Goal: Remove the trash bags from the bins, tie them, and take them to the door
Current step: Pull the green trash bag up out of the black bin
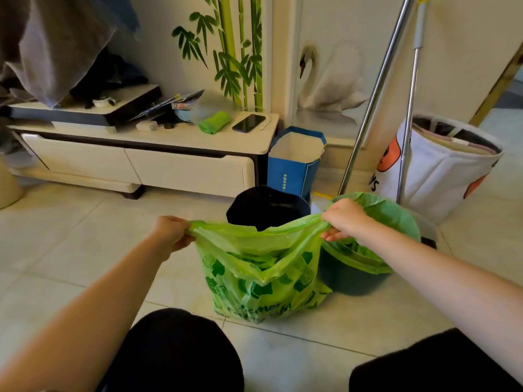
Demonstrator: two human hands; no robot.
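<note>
The printed green trash bag point(254, 281) stands on the tiled floor point(70, 236) straight ahead at twelve o'clock, between the person's knees and a bare black bin point(267, 207) just behind it. Its mouth is pulled out into a taut band running nine to three o'clock, and that line is what the tying step depends on. The left hand point(169, 233) is clenched on the nine o'clock corner of the rim; the right hand point(343, 219) is clenched on the three o'clock corner. Both sit at about the same height and equally near the bag, so neither arm has the advantage.

To knot it, the two gathered ends probably have to come toward each other over the middle of the bag and cross.

At about two o'clock, touching the bag's side, stands a second bin point(353, 278) with its own green liner point(390, 219) folded over the rim, seemingly not yet removed. The right hand hangs just above that liner, so the crossing move should avoid snagging it.
</note>
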